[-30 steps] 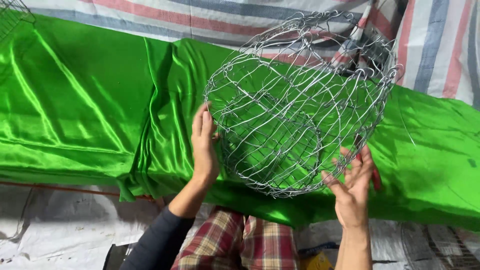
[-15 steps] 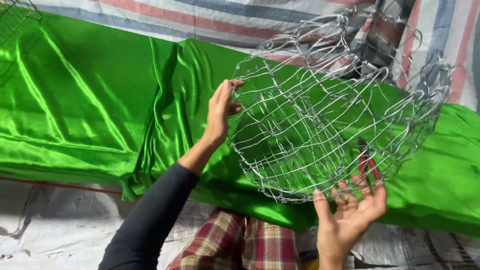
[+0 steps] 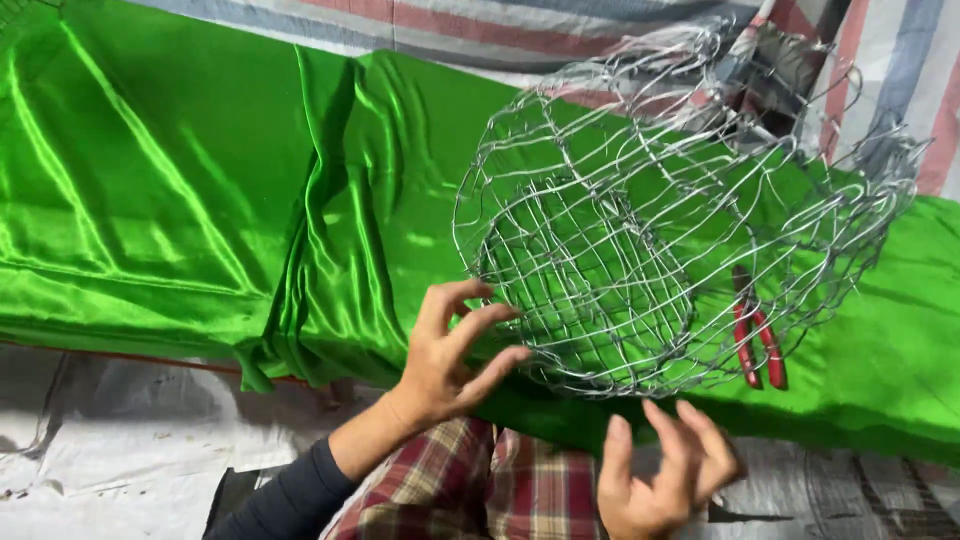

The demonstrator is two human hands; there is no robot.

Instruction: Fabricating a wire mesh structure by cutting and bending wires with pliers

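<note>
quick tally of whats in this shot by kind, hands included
wire basket: 1
green satin cloth: 1
red-handled pliers: 1
striped tarp: 1
hands: 2, left hand touching the basket's base, right hand open just below it
total: 6

Bright, even light falls from above; the green cloth (image 3: pixel 180 200) shines with white glare along its folds (strongest far left). The wire basket (image 3: pixel 660 220) blurs at its far rim.

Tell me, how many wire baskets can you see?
1. The wire basket sits tilted over the green cloth, by the left hand and above the right hand. Others may be outside view.
</note>
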